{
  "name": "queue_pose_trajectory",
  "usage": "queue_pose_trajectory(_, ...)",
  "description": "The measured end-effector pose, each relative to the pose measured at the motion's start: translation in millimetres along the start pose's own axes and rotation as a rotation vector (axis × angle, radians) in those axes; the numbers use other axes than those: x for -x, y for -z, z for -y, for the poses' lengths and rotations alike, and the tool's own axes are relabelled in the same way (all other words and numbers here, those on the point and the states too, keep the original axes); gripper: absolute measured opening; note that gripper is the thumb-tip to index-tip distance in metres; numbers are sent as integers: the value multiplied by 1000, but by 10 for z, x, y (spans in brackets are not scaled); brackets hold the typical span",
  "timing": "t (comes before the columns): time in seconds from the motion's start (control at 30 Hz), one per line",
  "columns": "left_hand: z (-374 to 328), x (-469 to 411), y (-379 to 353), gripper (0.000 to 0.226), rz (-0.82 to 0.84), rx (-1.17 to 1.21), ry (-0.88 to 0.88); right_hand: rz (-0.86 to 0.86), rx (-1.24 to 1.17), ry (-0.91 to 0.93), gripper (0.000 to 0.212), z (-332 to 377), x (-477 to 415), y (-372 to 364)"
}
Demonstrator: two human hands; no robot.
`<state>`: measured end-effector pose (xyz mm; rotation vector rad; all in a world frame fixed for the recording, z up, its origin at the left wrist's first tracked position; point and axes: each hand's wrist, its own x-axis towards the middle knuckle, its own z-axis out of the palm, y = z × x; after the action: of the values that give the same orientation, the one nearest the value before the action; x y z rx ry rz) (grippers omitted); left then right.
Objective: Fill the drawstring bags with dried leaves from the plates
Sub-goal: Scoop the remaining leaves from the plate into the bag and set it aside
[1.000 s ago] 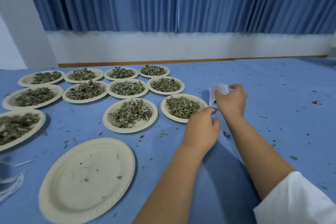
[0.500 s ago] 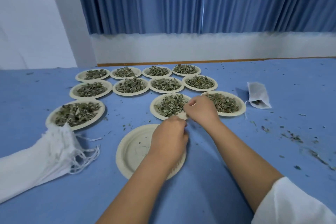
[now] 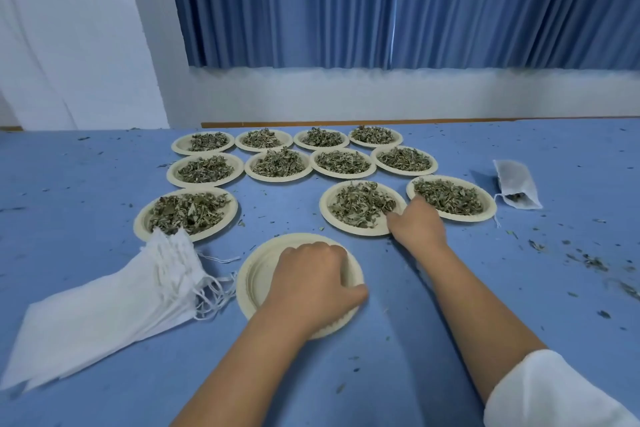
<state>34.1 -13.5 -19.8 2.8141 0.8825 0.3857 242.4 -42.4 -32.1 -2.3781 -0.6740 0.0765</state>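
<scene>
We judge the leaf plate (image 3: pixel 325 215) flimsy; right hand (image 3: pixel 417 227) curls at its rim, left hand (image 3: pixel 311 284) on the empty plate (image 3: pixel 259 281), grips unclear.

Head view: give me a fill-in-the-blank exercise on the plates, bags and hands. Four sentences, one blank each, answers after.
1. The left hand rests on the ____ paper plate.
2. The right hand touches the near-centre plate of dried ____.
3. The stack of unfilled drawstring bags lies to the ____ of the plate under the left hand.
4. Plates holding leaves number ____.

Missing words: empty; leaves; left; eleven.
</scene>
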Motion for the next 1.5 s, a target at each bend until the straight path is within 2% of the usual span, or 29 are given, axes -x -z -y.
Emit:
queue_pose_trajectory(0.07, 66, 18, 20, 29, 28, 15, -13, 36, 4, 2, 19, -25, -12, 35)
queue_pose_trajectory(0.23, 213, -15, 36, 21, 9, 12, 15, 73, -10, -22, 20, -133, -39, 163)
queue_pose_trajectory(0.33, 307, -69, 27, 8, -19, 22, 37, 65, -33, -28, 18, -224, -69, 252)
queue_pose_trajectory(0.4, 353, -99, 13, 15, -49, 21, 60, 76, -45, -10, 14, -256, -76, 298)
queue_pose_trajectory(0.6, 471, -146, -93, 33, -106, 46, 106, 207, -65, 50, 22, -213, -13, 374)
queue_pose_trajectory(0.73, 555, -193, -140, 32, -182, 100, 114, 323, -103, 131, 17, -179, 47, 360)
queue_pose_trajectory(0.83, 601, -223, -156, 20, -240, 158, 156, 416, -76, 226, 16, -88, 136, 337)
queue_pose_trajectory(1.07, 609, -209, -128, 22, -366, 255, 139, 528, -35, 411, 16, 141, 389, 155)
queue_pose_trajectory(1.17, 622, -201, -76, 25, -381, 325, 180, 487, -30, 438, 14, 212, 470, 110)
queue_pose_trajectory(1.27, 608, -191, -42, 26, -369, 370, 178, 288, 66, 500, 12, 308, 547, 81)
queue_pose_trajectory(1.33, 586, -184, -21, 26, -366, 376, 153, 163, 33, 541, 12, 453, 623, 38)
queue_pose_trajectory(1.4, 567, -171, -20, 25, -356, 343, 142, 148, -112, 567, 10, 689, 727, -22)
queue_pose_trajectory(1.5, 573, -181, -12, 15, -281, 293, 188, 228, -267, 640, 13, 1152, 911, -140)
